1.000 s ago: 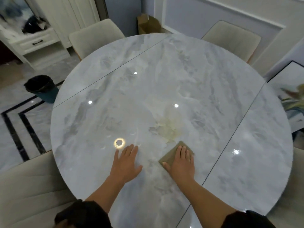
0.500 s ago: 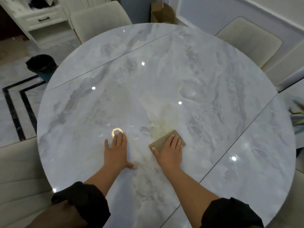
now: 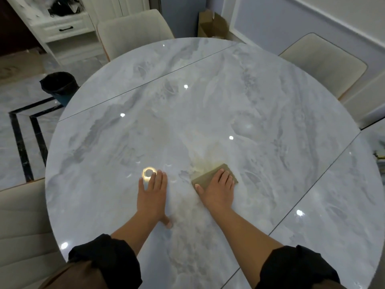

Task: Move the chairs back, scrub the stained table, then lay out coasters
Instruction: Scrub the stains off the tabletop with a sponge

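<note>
A round grey marble table (image 3: pixel 260 97) fills the view. A yellowish stain (image 3: pixel 203 165) marks its middle. My right hand (image 3: pixel 218 192) presses flat on an olive-brown scrubbing pad (image 3: pixel 205 178), which lies at the near edge of the stain. My left hand (image 3: pixel 152 192) rests flat on the tabletop to the left, fingers together, holding nothing. Cream upholstered chairs stand around the table: one at the far left (image 3: pixel 129 32), one at the far right (image 3: pixel 325 61), one at the near left (image 3: pixel 20 226).
A dark waste bin (image 3: pixel 57 85) stands on the tiled floor left of the table. A white cabinet (image 3: pixel 60 30) is at the back left. A cardboard box (image 3: pixel 212 24) leans by the far wall. A framed picture (image 3: pixel 377 155) shows at the right edge.
My right hand has slid the pad away from me, up to the stain's edge. My left hand has stayed flat on the table. The camera has moved closer over the table.
</note>
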